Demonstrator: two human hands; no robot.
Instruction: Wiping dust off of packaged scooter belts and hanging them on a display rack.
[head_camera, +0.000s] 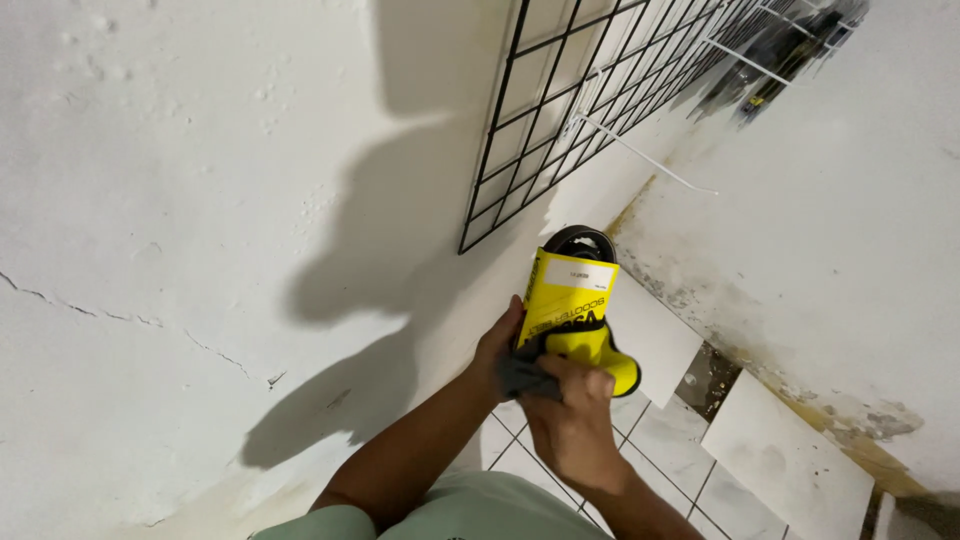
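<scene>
A black rubber belt in a yellow cardboard sleeve (572, 300) is held upright in front of me, low by the corner of two white walls. My left hand (497, 345) grips the sleeve's left edge from behind. My right hand (568, 420) presses a dark grey cloth (525, 376) against the lower part of the sleeve. The belt's black loop (581, 240) sticks out above the sleeve's top.
A black wire grid panel (560, 110) with white hooks (645, 158) hangs on the left wall, with packaged items (790, 55) on hooks at the far end. The right wall (850, 260) is stained along its base. White floor tiles (660, 440) lie below, some loose.
</scene>
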